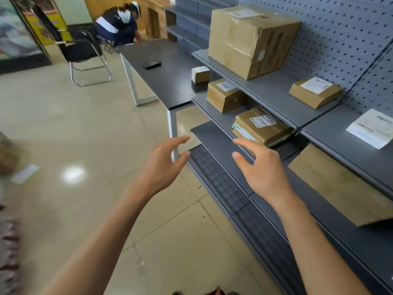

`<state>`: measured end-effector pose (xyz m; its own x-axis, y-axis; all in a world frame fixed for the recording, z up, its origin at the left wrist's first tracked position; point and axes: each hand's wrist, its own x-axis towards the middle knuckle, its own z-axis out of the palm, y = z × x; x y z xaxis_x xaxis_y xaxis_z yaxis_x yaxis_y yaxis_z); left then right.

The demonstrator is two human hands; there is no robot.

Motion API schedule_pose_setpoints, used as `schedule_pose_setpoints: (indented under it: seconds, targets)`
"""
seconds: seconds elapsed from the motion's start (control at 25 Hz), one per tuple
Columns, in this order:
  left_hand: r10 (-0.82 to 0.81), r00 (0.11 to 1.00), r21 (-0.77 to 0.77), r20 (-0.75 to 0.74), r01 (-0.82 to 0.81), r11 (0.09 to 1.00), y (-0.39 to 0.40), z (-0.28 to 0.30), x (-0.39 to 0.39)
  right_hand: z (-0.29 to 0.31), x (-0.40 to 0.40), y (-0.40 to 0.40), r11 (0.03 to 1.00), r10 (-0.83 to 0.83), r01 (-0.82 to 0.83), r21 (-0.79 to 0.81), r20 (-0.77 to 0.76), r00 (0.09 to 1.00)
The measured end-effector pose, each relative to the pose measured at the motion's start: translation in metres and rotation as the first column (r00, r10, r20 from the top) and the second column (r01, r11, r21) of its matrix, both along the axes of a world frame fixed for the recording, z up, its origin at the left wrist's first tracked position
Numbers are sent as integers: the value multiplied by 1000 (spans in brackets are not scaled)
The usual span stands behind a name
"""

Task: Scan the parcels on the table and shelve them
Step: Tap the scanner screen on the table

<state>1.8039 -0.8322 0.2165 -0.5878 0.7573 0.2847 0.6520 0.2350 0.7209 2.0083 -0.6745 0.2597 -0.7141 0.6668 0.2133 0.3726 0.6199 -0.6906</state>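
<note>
My left hand [163,165] was out in front of me with its fingers spread and a little bent, and it held nothing. My right hand [260,167] was beside it, spread the same way, and it held nothing too. Both hands hung in the air, apart from each other, just in front of the low dark shelf [214,137].

Past my right hand, a flat parcel [260,125] with a white label lay on the middle shelf. A square parcel [225,95] sat further along that same shelf. On the top shelf [265,88] stood a big taped box [251,39], and a small flat parcel [315,92] lay to its right. A white paper [373,128] lay on the next shelf over, and a big brown box [340,184] sat below it.

Further off stood the dark desk [170,69]. One little parcel [200,74] was on it, near the shelf end. A small black thing [151,64] lay on the desk as well; I could not tell what it was. A black chair [83,54] stood on the tiled floor [85,128] beyond the desk, and a person [119,24] bent down behind it.
</note>
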Motion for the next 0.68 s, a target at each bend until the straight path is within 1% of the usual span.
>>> schedule_pose_setpoints:
  seconds: [0.12,0.28,0.52,0.68]
  targets:
    - [56,998,-6,9,-56,998,1,-5,-35,-5,-48,12,997,80,-81,11,33,996]
    - [94,995,-30,25,-93,995,18,-10,-77,-15,-112,45,992,128,-127,-25,31,991]
    - [211,977,-49,33,-209,977,86,-1,-165,-19,-221,125,980,188,-188,-62,1,982]
    - [276,961,-49,27,-275,960,123,0,-207,-9,-299,155,965,259,-259,-35,-20,966]
